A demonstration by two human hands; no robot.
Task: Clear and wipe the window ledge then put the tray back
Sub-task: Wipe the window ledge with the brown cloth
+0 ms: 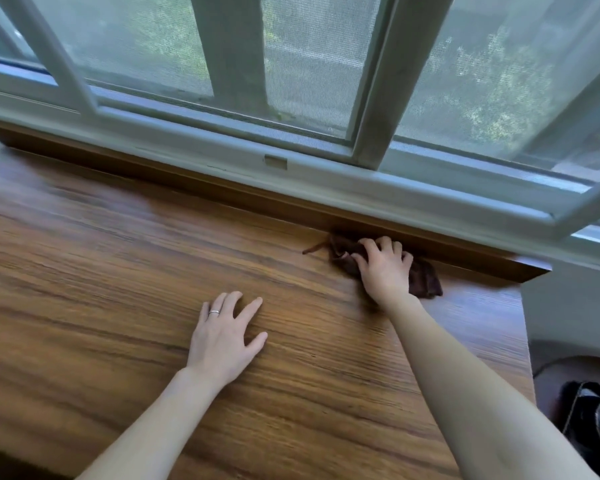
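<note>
Ledge (118, 271) is bare wood from what I'm seeing, with my right hand (385, 268) pressing a dark brown cloth (425, 280) into the back corner by the window frame (291, 174), fingers (383, 242) curled over it. Left hand (222, 337) lies flat on the wood, fingers spread, holding nothing.

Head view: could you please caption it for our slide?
Right hand presses brown cloth on wooden ledge; left hand rests flat.

Cloth and hands on the window ledge

Cloth (425, 277) under right hand (383, 268) at two o'clock, against the window frame (326, 181); left hand (222, 337) flat on window ledge (101, 289), centre.
</note>
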